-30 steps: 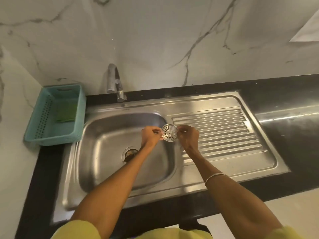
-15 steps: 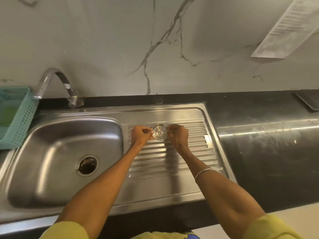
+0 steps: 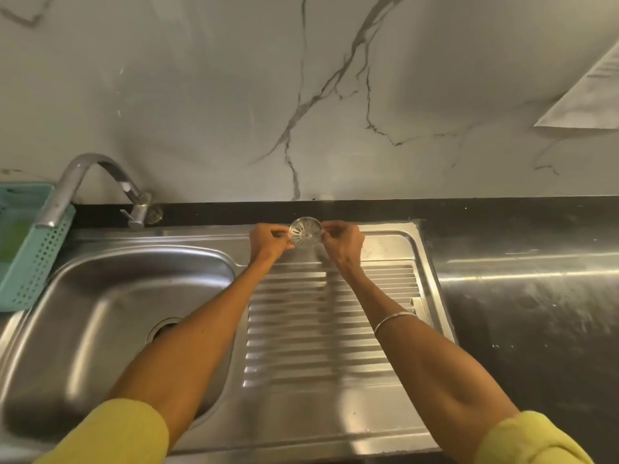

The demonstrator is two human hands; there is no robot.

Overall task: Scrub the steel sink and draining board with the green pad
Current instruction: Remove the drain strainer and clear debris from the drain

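A round steel drain strainer (image 3: 305, 232) is pinched between my left hand (image 3: 268, 241) and my right hand (image 3: 343, 242), at the far edge of the ribbed draining board (image 3: 378, 296). The steel sink bowl (image 3: 110, 316) lies to the left, its open drain hole (image 3: 160, 328) partly hidden by my left forearm. The green pad (image 3: 10, 236) lies in a teal basket (image 3: 30, 272) at the far left edge, blurred and partly cut off.
A curved steel tap (image 3: 87, 182) stands behind the bowl, its spout over the basket. Black counter (image 3: 522, 296) with pale smears stretches to the right. A marble wall rises behind, with a sheet of paper (image 3: 586, 92) at the upper right.
Both hands carried the strainer from above the bowl's right rim, across the ribs, to the draining board's far edge. The view has swung right, so the basket has slid to the left edge.
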